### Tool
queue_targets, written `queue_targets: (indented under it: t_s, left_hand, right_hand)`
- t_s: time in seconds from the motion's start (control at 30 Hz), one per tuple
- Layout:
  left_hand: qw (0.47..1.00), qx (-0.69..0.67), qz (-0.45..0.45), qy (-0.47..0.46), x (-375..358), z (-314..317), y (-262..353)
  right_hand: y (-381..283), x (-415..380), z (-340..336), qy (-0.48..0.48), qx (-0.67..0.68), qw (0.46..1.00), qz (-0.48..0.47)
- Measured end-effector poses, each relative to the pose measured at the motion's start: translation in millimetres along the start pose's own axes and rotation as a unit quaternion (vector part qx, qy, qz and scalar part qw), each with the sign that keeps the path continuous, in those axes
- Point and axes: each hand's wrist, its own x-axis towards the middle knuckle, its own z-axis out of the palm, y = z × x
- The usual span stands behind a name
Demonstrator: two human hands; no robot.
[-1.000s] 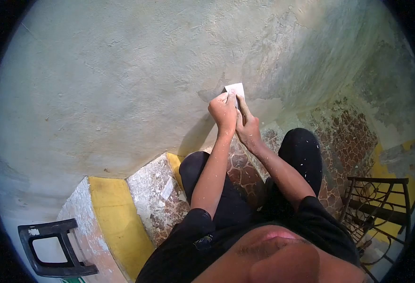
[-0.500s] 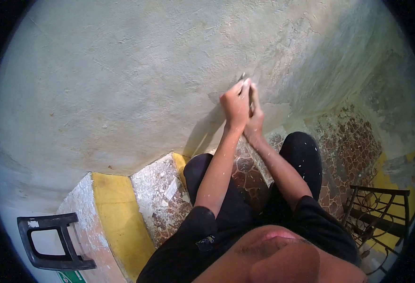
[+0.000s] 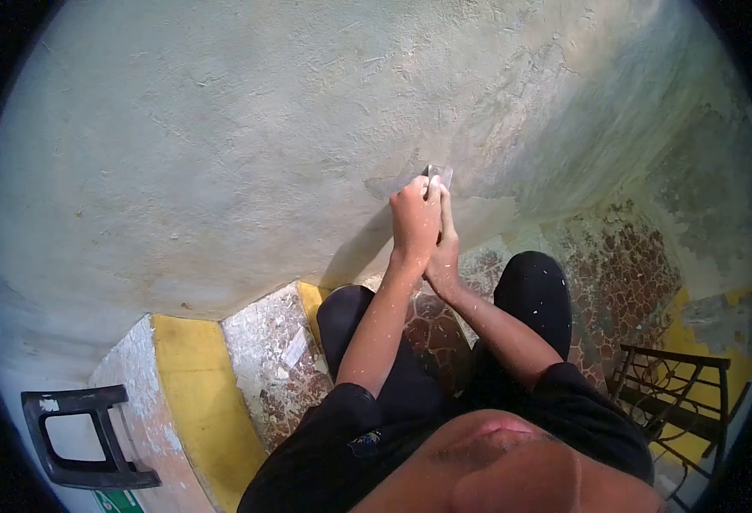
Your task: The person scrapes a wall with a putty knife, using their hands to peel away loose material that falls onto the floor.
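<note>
Both hands are together in front of the grey-green wall (image 3: 248,145), at the centre of the view. My left hand (image 3: 414,221) is closed around a flat scraper (image 3: 440,173), whose pale blade lies against the wall. My right hand (image 3: 446,244) is pressed alongside it, with its fingers along the scraper too. Most of the handle is hidden by the fingers. A darker patch shows on the wall beside the blade. White flecks dot both forearms.
Below the wall are yellow-edged steps (image 3: 192,368) strewn with pale flakes. A black plastic frame (image 3: 81,436) stands at lower left. A dark metal railing (image 3: 675,393) is at lower right. Brown patterned flooring (image 3: 624,265) lies at right, past my knees.
Both hands and the scraper have moved down and slightly left along the wall, and the blade shows more clearly. The view has shifted a little.
</note>
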Motion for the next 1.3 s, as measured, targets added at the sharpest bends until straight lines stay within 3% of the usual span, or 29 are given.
queue_targets:
  t_s: [0.53,0.63,0.87,1.03,1.1,1.17,1.23,1.27,1.3]
  left_hand:
    - [0.997,-0.045,-0.02,0.06,-0.2,7.2,-2.7]
    - [0.995,-0.075,-0.013,0.071,1.5,9.2,-3.9]
    - [0.994,-0.096,-0.021,0.045,3.0,5.8,-5.7]
    - [0.995,-0.087,-0.028,0.027,7.4,3.8,-8.7]
    - [0.986,-0.149,0.041,0.059,11.7,5.6,-1.8]
    - [0.973,-0.201,0.086,0.071,24.2,-4.8,37.7]
    - [0.974,-0.224,0.041,0.009,25.1,-13.6,61.7]
    - [0.964,-0.24,0.102,0.056,22.9,1.1,53.2]
    - [0.969,-0.236,0.064,0.032,15.2,-1.4,54.5]
  right_hand:
    - [10.1,9.6,-4.4,-0.007,-0.009,1.0,0.014]
    - [13.9,9.4,-3.0,-0.011,0.003,0.998,0.063]
    - [-3.1,8.5,-3.9,-0.008,-0.001,0.998,0.068]
    - [-0.4,8.3,4.8,0.017,-0.012,0.999,0.038]
    - [-0.8,27.2,0.4,0.046,-0.054,0.997,0.001]
    - [-27.6,65.3,-17.1,0.084,-0.092,0.983,-0.138]
    - [-58.8,71.1,-31.3,0.08,-0.083,0.985,-0.128]
    - [-69.2,77.6,-34.1,0.075,-0.068,0.988,-0.119]
    - [-54.6,75.6,-33.1,0.092,-0.073,0.984,-0.132]
